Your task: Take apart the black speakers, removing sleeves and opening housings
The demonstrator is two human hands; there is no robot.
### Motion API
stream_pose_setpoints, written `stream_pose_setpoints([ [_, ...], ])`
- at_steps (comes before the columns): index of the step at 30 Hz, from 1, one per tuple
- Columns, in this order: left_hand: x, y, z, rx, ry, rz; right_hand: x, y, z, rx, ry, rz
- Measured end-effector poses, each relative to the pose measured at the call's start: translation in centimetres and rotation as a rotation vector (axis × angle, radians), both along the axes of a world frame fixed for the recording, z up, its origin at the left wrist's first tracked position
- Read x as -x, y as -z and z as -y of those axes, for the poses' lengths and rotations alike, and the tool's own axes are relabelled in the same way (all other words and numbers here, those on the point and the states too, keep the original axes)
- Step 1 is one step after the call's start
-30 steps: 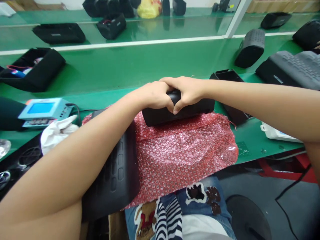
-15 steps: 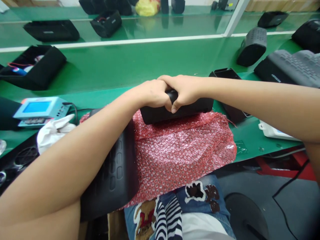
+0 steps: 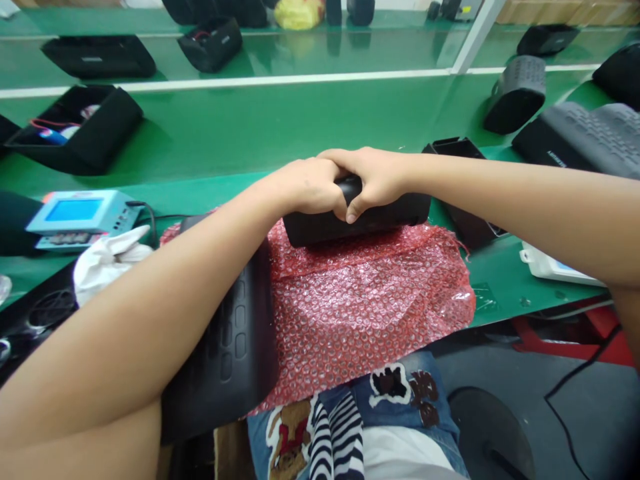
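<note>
- At the far left of a green workbench (image 3: 505,277), an open black housing (image 3: 107,137) is showing a red wire (image 3: 53,123) inside, while a black panel (image 3: 37,320) is running out of view at the edge.
- Nearby, a light-blue device (image 3: 75,212) is displaying a lit screen; the left forearm (image 3: 125,320) is partly covering a crumpled white cloth (image 3: 107,263).
- Beside the bubble wrap, a large black casing (image 3: 250,347) is lying with its upper part hidden beneath that same forearm.
- At center, the left hand (image 3: 313,189) is gripping the upper side of a black case (image 3: 325,230), its thumb hooking down in front.
- Directly below both palms, the case is resting at the far end of a sheet of red bubble wrap (image 3: 370,300), its front face tilting toward the camera.
- Closing from the other side, the right hand (image 3: 377,181) is gripping the case too, the thumbs meeting around a rounded black part (image 3: 350,187); most fingers are disappearing behind the top, and whether that part belongs to the case is staying unclear.
- Toward the right, the right forearm (image 3: 520,193) is hiding portions of an open black box (image 3: 467,223) and a white device (image 3: 550,268); grey ridged units (image 3: 590,133) are extending past the edge.
</note>
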State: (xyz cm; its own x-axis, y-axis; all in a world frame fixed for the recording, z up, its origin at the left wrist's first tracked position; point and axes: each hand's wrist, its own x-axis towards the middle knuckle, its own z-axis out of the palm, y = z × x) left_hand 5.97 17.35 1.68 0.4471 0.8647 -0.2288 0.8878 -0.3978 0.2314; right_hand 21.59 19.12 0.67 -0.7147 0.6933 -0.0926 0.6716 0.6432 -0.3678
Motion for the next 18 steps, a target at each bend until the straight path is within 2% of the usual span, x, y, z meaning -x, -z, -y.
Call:
stream_pose_setpoints([
  [6, 0.5, 0.4, -0.5, 0.000, 0.041, 0.068, -0.5, 0.5, -1.5, 0.023, -0.074, -0.105],
  [11, 1.1, 0.9, -1.6, 0.020, 0.063, 0.106, -0.5, 0.6, -3.0, 0.119, -0.137, -0.158],
  [18, 1.2, 0.8, -1.6, 0.070, 0.041, 0.093, -0.1, 0.2, -3.0, 0.173, -0.135, -0.128],
])
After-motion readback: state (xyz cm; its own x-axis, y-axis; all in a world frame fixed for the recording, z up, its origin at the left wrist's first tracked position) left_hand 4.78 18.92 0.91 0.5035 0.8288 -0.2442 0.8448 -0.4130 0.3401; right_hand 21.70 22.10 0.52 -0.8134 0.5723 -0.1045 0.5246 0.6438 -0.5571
